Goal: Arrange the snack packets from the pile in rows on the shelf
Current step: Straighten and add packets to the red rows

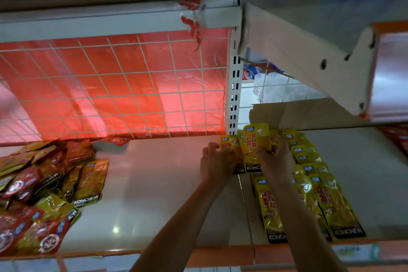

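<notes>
A pile of red and yellow snack packets lies at the left end of the white shelf. Yellow packets stand in overlapping rows on the right part of the shelf. My right hand grips a yellow packet held upright at the back of the rows. My left hand pinches another yellow packet just left of it, near the white upright post.
A white wire grid with red plastic sheeting backs the shelf. A slotted upright post divides the bays. Another shelf and bracket overhang at upper right. An orange price strip runs along the shelf's front edge.
</notes>
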A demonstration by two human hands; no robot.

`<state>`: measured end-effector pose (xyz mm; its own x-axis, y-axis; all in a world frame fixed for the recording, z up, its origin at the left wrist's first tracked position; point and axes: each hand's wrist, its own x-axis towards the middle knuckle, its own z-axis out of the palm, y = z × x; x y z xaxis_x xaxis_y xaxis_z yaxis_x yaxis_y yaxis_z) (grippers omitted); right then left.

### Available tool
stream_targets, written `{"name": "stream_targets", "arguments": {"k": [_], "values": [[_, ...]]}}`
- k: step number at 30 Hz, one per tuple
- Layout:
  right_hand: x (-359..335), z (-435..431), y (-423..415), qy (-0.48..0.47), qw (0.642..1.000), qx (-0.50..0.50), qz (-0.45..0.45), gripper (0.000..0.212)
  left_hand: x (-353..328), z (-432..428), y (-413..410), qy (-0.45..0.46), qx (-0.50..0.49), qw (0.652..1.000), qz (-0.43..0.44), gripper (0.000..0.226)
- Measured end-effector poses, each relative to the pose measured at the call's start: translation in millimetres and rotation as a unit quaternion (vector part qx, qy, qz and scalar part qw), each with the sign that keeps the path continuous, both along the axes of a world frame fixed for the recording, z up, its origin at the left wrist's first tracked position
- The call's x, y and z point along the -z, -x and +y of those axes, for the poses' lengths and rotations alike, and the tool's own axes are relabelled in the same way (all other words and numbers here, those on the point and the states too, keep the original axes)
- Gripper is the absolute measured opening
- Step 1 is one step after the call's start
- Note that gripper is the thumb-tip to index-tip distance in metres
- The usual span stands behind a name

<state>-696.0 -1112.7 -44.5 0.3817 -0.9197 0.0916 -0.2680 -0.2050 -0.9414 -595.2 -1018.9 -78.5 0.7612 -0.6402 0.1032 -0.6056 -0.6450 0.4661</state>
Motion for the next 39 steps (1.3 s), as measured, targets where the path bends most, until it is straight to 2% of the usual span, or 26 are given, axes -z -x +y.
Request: {"name": "stream_targets", "arguments": {"k": [3,6,7,10,13,17,24,29,35,39], "values": [[2.5,5.3,-0.2,0.01,1.0,-0.008,0.012,0.025,0.0,1.6,-7.7,0.014,0.031,0.999,-0.003,0.028],[4.5,10.8,-1.1,-0.011,0.999,-0.027,0.012,0.029,-8.4,1.6,-4.0,0.167,0.017,0.986,-0.023,0.035],[4.5,13.2,-1.8,-0.015,0.999,-0.038,0.009,0.029,-14.6,2.4,-0.6,0.214,0.014,0.976,0.025,0.034],[0.6,21.4,-5.3,-0.012,0.998,-0.065,0.017,0.033,-25.2,2.8,4.7,0.254,0.007,0.933,0.255,0.034],[-2.9,25.1,-6.5,0.014,0.996,-0.07,0.057,0.032,-16.6,8.3,-1.0,0.294,-0.035,0.894,0.336,0.039],[-0.5,20.5,-5.9,0.058,0.991,-0.058,0.103,0.039,-3.5,21.0,-9.7,0.249,-0.086,0.915,0.307,0.034],[2.0,18.3,-9.3,0.081,0.983,-0.067,0.15,0.042,-3.1,15.8,-5.2,0.176,-0.073,0.951,0.243,0.044],[3.4,16.0,-10.6,0.078,0.983,-0.065,0.156,0.043,-4.5,13.5,-4.1,0.121,-0.065,0.974,0.18,0.052],[1.0,18.8,-16.5,0.095,0.98,-0.066,0.161,0.041,-1.2,13.3,-8.6,0.043,-0.058,0.989,0.13,0.049],[-2.5,27.2,-27.3,0.131,0.977,-0.073,0.154,0.036,-2.2,15.3,-13.4,0.032,-0.053,0.994,0.095,0.045]]}}
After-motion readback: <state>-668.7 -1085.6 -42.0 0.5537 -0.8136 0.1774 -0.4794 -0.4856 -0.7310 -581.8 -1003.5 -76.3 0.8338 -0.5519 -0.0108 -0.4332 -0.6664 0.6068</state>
